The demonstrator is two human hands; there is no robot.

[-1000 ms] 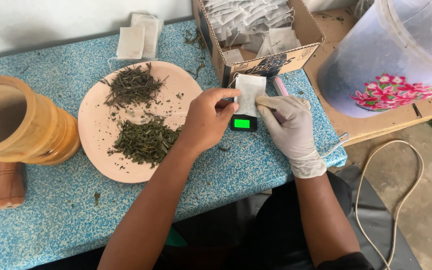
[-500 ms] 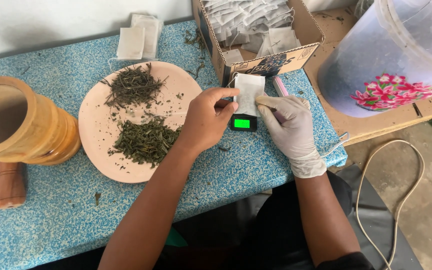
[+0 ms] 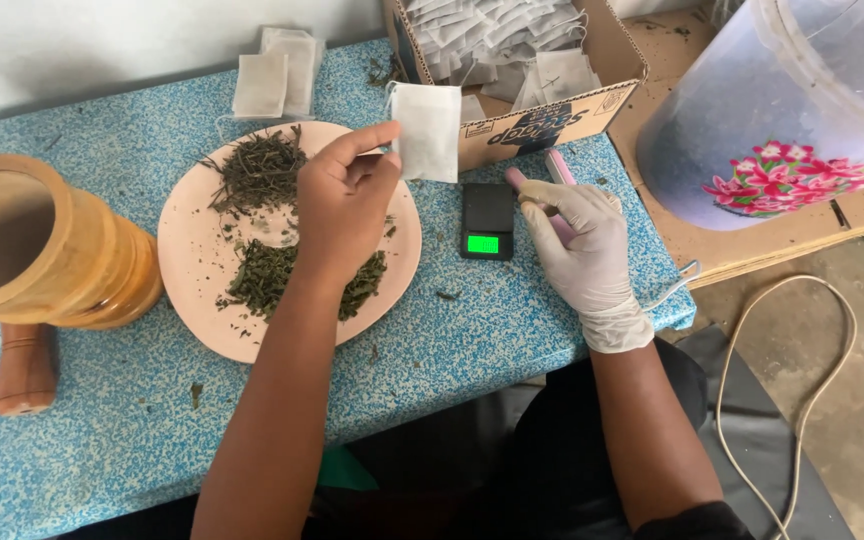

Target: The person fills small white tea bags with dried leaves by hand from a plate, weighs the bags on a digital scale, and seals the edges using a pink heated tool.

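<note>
My left hand (image 3: pixel 342 205), bare, pinches a small white filter bag (image 3: pixel 427 130) by its top corner and holds it above the right edge of a pink plate (image 3: pixel 192 300). The plate carries two heaps of dried green herb (image 3: pixel 257 170). My right hand (image 3: pixel 580 250) wears a white glove and grips a pink stick-like tool (image 3: pixel 560 168) just right of a small black pocket scale (image 3: pixel 487 220) with a lit green display. The scale's platform is bare.
An open cardboard box (image 3: pixel 552 115) of white filter bags stands behind the scale. Two loose bags (image 3: pixel 272 75) lie at the table's back. A wooden mortar (image 3: pixel 42 250) and pestle (image 3: pixel 24 370) sit at the left. A clear plastic bucket (image 3: pixel 782 110) stands right; a cable (image 3: pixel 782 400) lies on the floor.
My left hand has lifted the filter bag off the scale and carried it left toward the plate. My right hand let go of the bag and now holds the pink tool.
</note>
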